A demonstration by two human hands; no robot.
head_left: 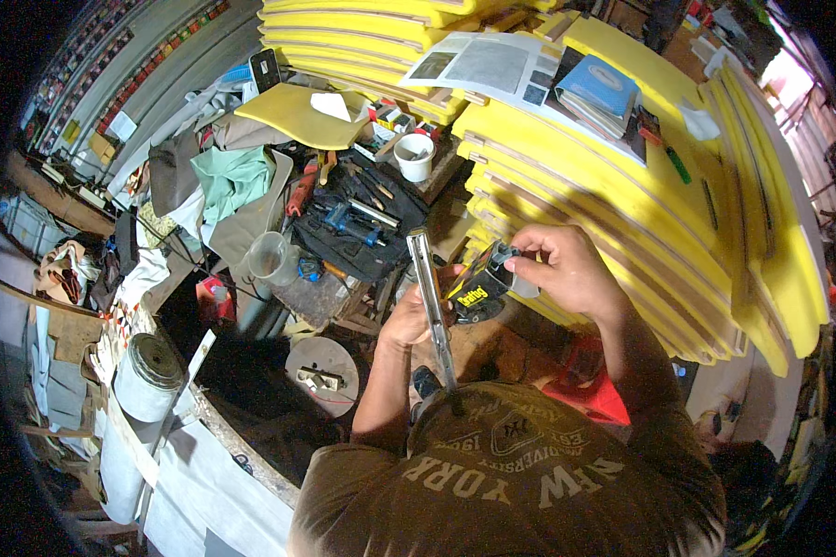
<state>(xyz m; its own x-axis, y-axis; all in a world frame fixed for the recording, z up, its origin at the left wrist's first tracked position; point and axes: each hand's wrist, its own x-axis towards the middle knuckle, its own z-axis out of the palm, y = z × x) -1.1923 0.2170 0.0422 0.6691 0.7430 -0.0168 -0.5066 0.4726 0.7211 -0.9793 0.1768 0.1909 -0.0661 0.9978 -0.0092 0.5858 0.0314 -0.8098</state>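
A small black box (475, 287) with yellow panels is in the person's two hands, in front of the chest. The left hand (409, 318) is curled, its fingers closed round the box's left side. The right hand (567, 269) bends in from the other side, thumb and forefinger pinched together at the box's upper right end; whether they grip its edge or something within cannot be told. The box's near face bears bold dark lettering on yellow. A long silver metal tool (427, 292) stands tilted beside the box, crossing in front of the left hand, its lower end by the brown shirt (520, 469); whether that hand also grips it is unclear. Pale lettering, arched and in rows, runs across the shirt.

Ahead and left, the tabletop (320, 299) carries a clear plastic cup (272, 259), a blue tool (353, 226) on dark cloth, and a white tub (414, 158). To the right rise stacked yellow panels (567, 200); on top lie a printed sheet (483, 67), its text too small to read, and a blue booklet (596, 91) with a pale oval emblem.
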